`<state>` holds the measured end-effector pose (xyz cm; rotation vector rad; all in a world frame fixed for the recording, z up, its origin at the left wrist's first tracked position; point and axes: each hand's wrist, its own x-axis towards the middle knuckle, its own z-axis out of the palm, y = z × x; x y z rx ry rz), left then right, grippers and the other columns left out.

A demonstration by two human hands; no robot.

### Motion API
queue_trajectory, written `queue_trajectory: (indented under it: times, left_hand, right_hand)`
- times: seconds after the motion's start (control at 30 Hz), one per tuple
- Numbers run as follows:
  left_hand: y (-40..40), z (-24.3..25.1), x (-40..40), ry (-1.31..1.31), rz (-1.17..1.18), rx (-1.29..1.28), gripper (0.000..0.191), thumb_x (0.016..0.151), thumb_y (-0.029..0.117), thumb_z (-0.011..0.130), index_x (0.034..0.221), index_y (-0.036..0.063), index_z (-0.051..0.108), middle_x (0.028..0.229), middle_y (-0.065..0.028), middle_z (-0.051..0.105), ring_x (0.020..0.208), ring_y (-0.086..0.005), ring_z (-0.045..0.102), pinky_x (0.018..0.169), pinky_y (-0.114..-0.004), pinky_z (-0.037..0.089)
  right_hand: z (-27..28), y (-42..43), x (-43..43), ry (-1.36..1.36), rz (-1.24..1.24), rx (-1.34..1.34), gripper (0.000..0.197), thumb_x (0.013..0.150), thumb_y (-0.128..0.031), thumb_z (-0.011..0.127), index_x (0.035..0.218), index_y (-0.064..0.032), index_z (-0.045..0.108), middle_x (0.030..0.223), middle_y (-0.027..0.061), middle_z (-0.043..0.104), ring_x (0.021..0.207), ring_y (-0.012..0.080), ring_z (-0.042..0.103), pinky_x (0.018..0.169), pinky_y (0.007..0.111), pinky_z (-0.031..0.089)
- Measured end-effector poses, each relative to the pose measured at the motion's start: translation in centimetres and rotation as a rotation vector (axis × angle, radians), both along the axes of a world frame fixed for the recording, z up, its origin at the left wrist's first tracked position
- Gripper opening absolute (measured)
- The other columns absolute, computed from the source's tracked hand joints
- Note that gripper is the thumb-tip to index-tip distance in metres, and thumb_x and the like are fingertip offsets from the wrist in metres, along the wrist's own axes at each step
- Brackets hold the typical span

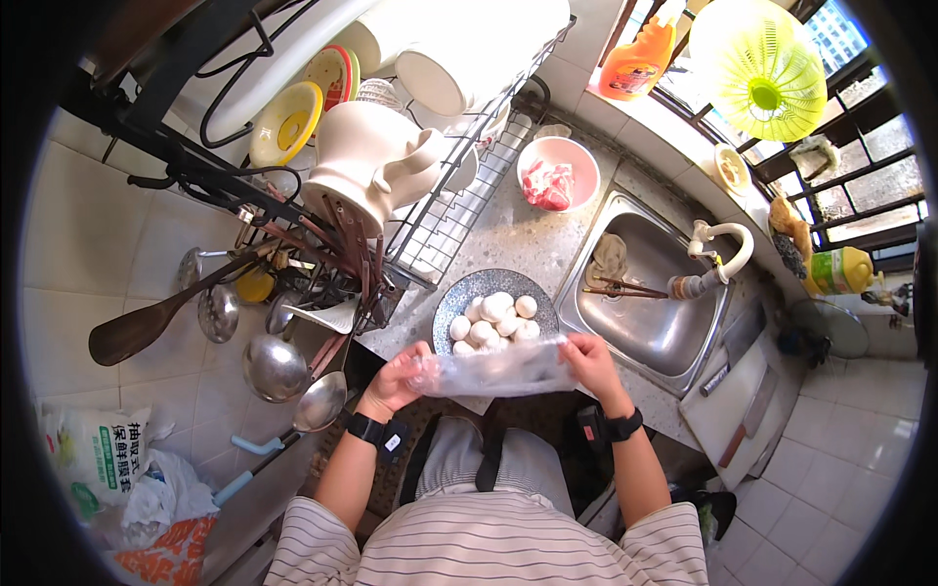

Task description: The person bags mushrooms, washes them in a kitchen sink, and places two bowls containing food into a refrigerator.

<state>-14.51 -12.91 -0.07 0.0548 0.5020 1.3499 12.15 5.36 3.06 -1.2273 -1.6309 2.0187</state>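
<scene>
A strip of clear plastic film (506, 372) is stretched between my two hands, low in front of the counter edge. My left hand (399, 377) pinches its left end, and my right hand (592, 360) grips the upper right corner. Just beyond the film is a blue speckled plate (445, 308) bearing several round white mushrooms (495, 308). The film crosses the near side of the plate in my view and partly hides the lowest mushrooms. Whether it touches them I cannot tell.
A pink bowl (590, 165) with raw meat (548, 187) stands farther back. Right are a steel sink (645, 329) with chopsticks, and a cutting board (722, 414) with knives. A loaded dish rack (469, 212) and hanging ladles (275, 368) crowd the left.
</scene>
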Motion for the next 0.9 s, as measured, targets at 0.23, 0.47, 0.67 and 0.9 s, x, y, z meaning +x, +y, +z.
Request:
queue_trajectory:
  times: [0.23,0.47,0.67,0.9]
  left_hand:
    - [-0.8,-0.8,0.9,-0.001,-0.057,-0.092,0.016,0.079,0.015,0.062,0.084,0.0078,0.048,0.08,-0.003,0.054,0.075,-0.0138,0.053,0.071,-0.028,0.043]
    - [2.4,0.1,-2.2,0.184,0.156,-0.139,0.015,0.079,0.011,0.061,0.087,0.0103,0.048,0.08,-0.0012,0.054,0.069,-0.0089,0.051,0.06,-0.022,0.04]
    - [1.3,0.4,-2.3,0.147,0.066,-0.144,0.015,0.08,0.011,0.06,0.088,0.01,0.048,0.079,-0.0009,0.053,0.069,-0.0081,0.05,0.061,-0.02,0.04]
    - [0.4,-0.6,-1.6,0.085,0.031,-0.117,0.017,0.078,0.013,0.063,0.088,0.0082,0.049,0.081,-0.0027,0.054,0.075,-0.0122,0.053,0.07,-0.025,0.042]
  right_hand:
    - [-3.1,-2.4,0.9,-0.019,-0.158,-0.087,0.018,0.086,-0.018,0.055,0.076,-0.0034,0.059,0.061,-0.0046,0.051,0.052,0.0027,0.044,0.046,0.019,0.034]
    - [-3.0,2.1,-4.8,0.117,-0.346,0.218,0.011,0.082,-0.008,0.058,0.09,-0.0012,0.057,0.07,-0.0031,0.052,0.066,0.0036,0.045,0.059,0.018,0.037]
    - [-1.8,1.8,-3.2,0.064,-0.244,0.099,0.01,0.081,-0.01,0.058,0.078,-0.0027,0.052,0.067,-0.0043,0.048,0.062,0.0033,0.043,0.056,0.018,0.036]
    - [-2.9,-0.4,-2.0,-0.013,-0.225,-0.124,0.012,0.082,-0.01,0.056,0.077,-0.0032,0.049,0.069,-0.004,0.048,0.066,0.0032,0.045,0.057,0.019,0.037]
